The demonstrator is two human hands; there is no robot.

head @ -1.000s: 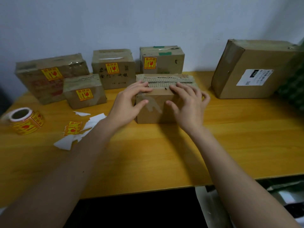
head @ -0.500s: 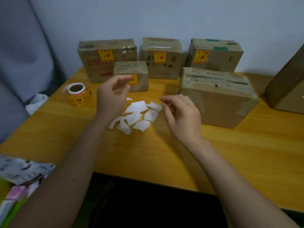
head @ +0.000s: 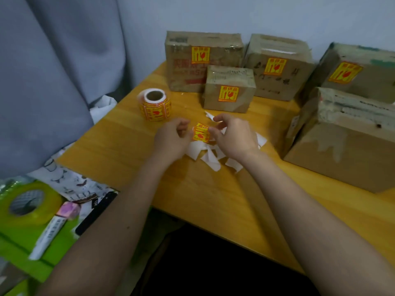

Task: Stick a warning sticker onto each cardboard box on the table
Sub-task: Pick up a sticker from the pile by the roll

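Sticker: a small yellow and red warning sticker (head: 201,133) is held up just over the wooden surface (head: 119,146), between the two hands.
Left hand: the left hand (head: 172,138) has its fingers curled in and pinches the left edge of the sticker.
Right hand: the right hand (head: 234,135) is curled too and pinches the right edge.
How it feels: the sticker is very light, thin and bendy. I think it would fold or stick to itself if you squash it.
Sticky side: the glue side will grab fingers, so it is best to hold only the very edges or a corner.
Backing: I cannot tell if the white paper is off the back yet.
Scraps: white backing scraps (head: 211,155) lie in a heap under the hands.
Roll: the sticker roll (head: 155,104) stands near the left hand, on the surface.
Done boxes: four boxes at the back show a sticker each, like the small box (head: 229,89) in front of them.
Next box: the big plain box (head: 346,142) on the right shows no sticker on the sides we can see. It looks stiff, with a flat front to press on.
Tip: lay one edge down first, then rub flat so there are no bumps.
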